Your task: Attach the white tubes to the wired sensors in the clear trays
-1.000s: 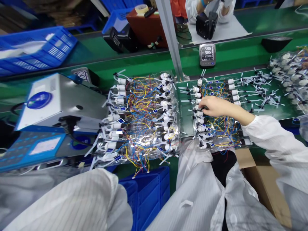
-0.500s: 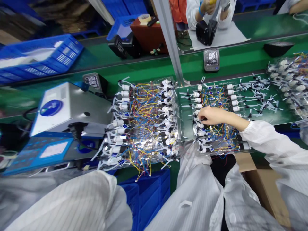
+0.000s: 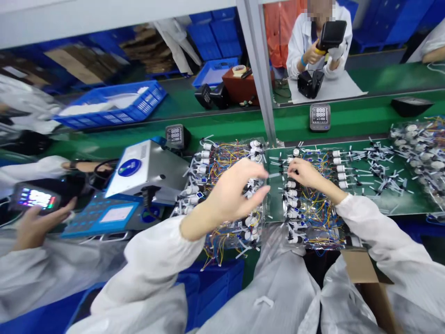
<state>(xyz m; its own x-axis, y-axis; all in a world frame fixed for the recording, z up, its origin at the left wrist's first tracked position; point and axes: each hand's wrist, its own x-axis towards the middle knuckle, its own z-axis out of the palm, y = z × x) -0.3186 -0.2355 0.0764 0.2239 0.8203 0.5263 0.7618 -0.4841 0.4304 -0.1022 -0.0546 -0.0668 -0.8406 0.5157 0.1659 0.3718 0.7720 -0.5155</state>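
Observation:
My right hand is closed in a pinch at the left row of small white cylindrical parts, which have black ends and thin white tubes. Its fingertips hide most of the part they grip; a white tube sticks out to their left. My left hand hovers over the left-hand clear plastic tray, thumb and fingers apart, holding nothing. Beneath it lie more of these parts with yellow, red and blue wires. The right-hand tray carries a similar wired set.
Loose white tubes with black fittings lie scattered on the green bench. A silver-and-blue machine stands at the left. A co-worker's hand holds a lit monitor. A metal post rises behind the trays.
My left hand has come into view above the left tray. My right hand stays at the same row, somewhat farther up it. The view has shifted, showing a neighbour's hands at the left.

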